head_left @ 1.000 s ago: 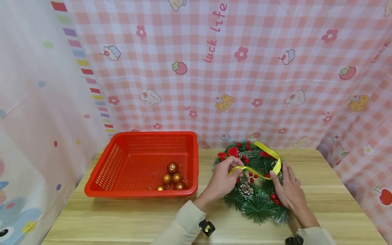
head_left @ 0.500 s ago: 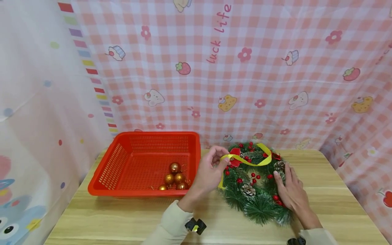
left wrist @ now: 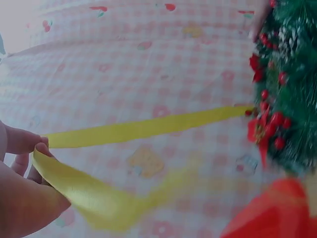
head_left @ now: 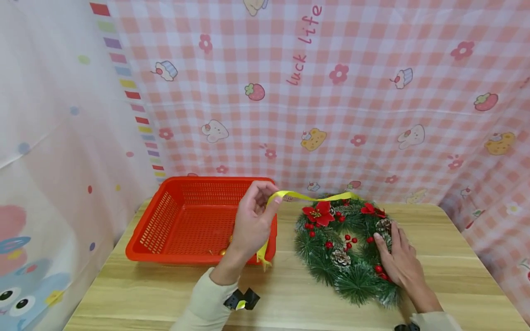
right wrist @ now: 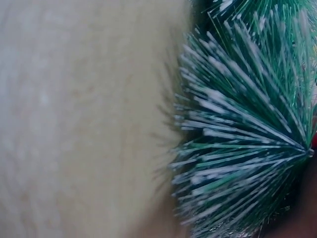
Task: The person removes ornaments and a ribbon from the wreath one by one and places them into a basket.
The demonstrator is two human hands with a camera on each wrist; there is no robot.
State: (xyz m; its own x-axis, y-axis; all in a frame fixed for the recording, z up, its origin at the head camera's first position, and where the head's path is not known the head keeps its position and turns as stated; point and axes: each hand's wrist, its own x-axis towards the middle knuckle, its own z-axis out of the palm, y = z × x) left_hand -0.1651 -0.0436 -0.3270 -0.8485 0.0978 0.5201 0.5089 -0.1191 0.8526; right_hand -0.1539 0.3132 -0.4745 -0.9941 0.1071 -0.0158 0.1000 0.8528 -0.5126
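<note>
A yellow ribbon [head_left: 342, 196] is pinched between the thumb and fingers of my left hand [head_left: 251, 223], above the basket's right side. In the left wrist view the ribbon [left wrist: 143, 130] stretches nearly straight to the wreath, and its loose end hangs below the fingers. The green wreath [head_left: 358, 281] lies flat on the table, with red flowers, red berries and pine cones. My right hand [head_left: 400, 265] rests on its right side, fingers extended over the greenery. Frosted needles of the wreath [right wrist: 237, 119] fill much of the right wrist view.
A red plastic basket [head_left: 174, 256] stands left of the wreath on the wooden table [head_left: 306, 299]. Gold balls [head_left: 222, 252] inside it are mostly hidden behind my left hand. A pink checked cloth [head_left: 290, 110] hangs behind the table.
My left hand has moved left and slightly up from the wreath, drawing the ribbon from a loose curl to nearly straight. My right hand stays on the wreath.
</note>
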